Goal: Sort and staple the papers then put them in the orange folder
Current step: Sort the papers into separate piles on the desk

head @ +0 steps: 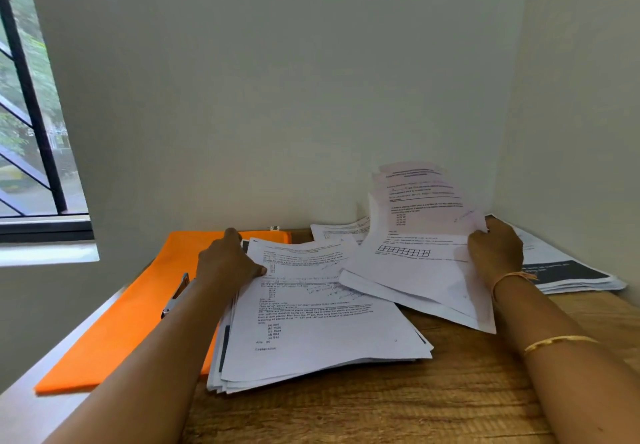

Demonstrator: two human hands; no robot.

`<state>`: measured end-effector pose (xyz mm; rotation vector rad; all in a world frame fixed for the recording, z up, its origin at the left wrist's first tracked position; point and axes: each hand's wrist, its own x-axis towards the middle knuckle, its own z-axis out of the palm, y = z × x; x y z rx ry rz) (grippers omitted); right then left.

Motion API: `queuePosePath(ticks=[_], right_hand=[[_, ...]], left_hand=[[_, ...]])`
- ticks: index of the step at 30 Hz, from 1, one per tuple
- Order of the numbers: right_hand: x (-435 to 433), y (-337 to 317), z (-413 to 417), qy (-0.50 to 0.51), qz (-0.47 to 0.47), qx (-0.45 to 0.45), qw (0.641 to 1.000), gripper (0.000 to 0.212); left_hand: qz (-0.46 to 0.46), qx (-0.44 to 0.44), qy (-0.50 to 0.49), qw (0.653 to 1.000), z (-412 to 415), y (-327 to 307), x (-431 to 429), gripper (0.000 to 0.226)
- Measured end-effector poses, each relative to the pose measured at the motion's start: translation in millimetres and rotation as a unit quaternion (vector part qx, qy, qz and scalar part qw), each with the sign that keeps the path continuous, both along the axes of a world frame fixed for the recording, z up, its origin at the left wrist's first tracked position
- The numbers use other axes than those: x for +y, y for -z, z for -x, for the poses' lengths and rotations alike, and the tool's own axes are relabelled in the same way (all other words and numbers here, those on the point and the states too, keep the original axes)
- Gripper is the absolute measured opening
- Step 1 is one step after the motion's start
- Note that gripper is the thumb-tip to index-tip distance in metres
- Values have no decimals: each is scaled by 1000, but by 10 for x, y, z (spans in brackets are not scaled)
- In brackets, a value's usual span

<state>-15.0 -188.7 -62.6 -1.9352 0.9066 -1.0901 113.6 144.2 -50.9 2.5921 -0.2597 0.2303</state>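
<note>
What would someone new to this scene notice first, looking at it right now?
The bright orange folder lying at the left of the wooden table stands out most. Next is the fanned sheaf of papers that the right hand grips and holds up at the right. In the middle, the left hand rests on a thick stack of printed pages.

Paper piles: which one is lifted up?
The bunch the right hand grips, tilted up; the middle stack and the dark-banded pile lie flat.
</note>
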Motion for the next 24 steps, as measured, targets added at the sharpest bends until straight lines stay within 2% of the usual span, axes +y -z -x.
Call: queuePosePath(ticks=[6,14,24], right_hand=[[6,16,-3,-13,-14,3,1000,30],[3,63,-83,-22,-10,10,1000,22],[34,89,-124,-18,-17,28,999,30]], left_hand=[[16,47,5,999,-13,23,11,73],[36,78,6,996,-55,48,15,73],[20,117,-16,993,-87,47,-21,73]])
